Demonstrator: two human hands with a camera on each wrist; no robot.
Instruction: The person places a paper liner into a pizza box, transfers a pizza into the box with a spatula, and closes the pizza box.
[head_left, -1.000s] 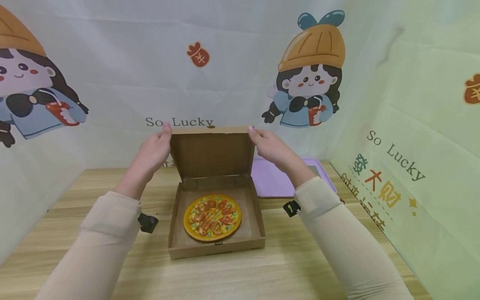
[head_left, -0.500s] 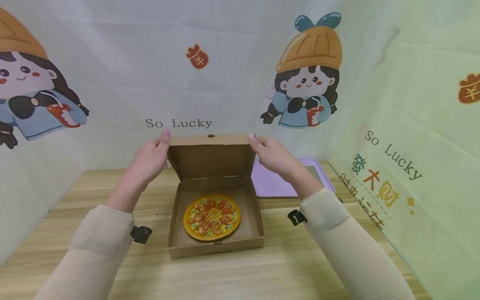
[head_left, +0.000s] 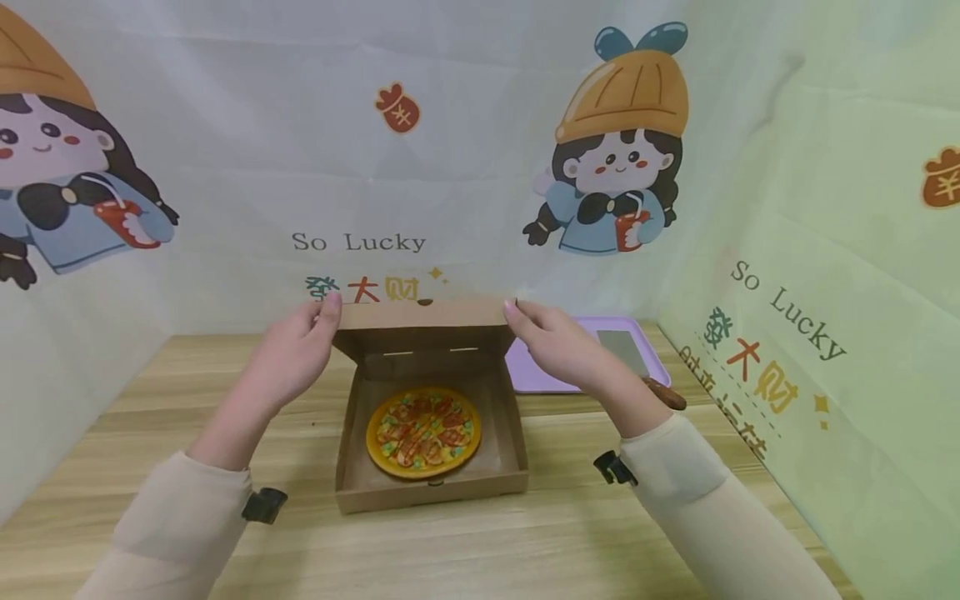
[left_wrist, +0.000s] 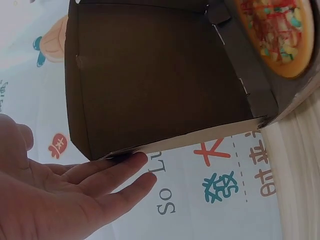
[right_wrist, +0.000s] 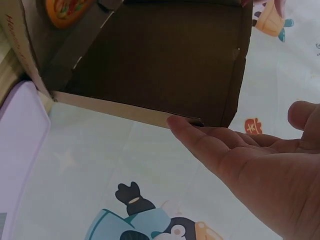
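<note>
A brown cardboard pizza box [head_left: 435, 494] stands on the wooden table, its lid [head_left: 423, 315] raised and leaning forward over the back part. Inside lies a round pizza [head_left: 423, 433] with red, yellow and green topping, which looks like a toy. My left hand [head_left: 296, 358] touches the lid's left side near its free corner with extended fingers. On the opposite side, the straight fingers of my right hand [head_left: 562, 348] lie against the lid's edge. Both wrist views show the thumbs away from the cardboard and the lid's dark inner face [left_wrist: 155, 75].
Behind the right forearm a lilac tray [head_left: 542, 380] holds a flat grey blade [head_left: 622, 350]; a brown handle [head_left: 666, 394] sticks out over the tray's front edge. Printed cloth walls [head_left: 480, 167] close off the back and right of the table [head_left: 420, 554].
Both hands have come down and toward me, tipping the lid further forward and lower. Printed characters on the back cloth now show above it. The box base and pizza stay put.
</note>
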